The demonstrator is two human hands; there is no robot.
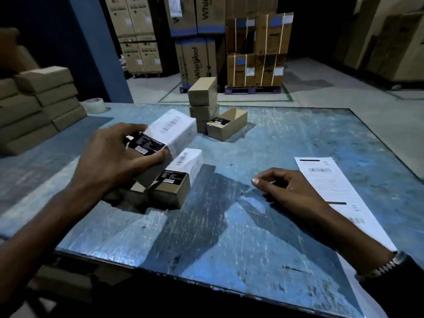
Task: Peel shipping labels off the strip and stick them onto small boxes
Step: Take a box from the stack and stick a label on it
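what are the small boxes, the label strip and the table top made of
Small boxes: brown cardboard, matte, with folded edges; some carry white paper labels. Label strip: white paper with printed barcodes, likely slightly glossy backing. Table top: hard blue-painted surface, scratched and reflective, possibly metal or glass-covered; hard to tell.

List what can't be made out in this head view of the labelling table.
- Text on the white label of the box that the left hand holds: motion-blurred.
- Print on the label strip: too small; its near end runs under the right hand and forearm, then off the bottom edge.
- Right hand's grip: whether the curled fingers pinch anything is hidden.
- Stacked boxes at left: cut off by the frame edge.
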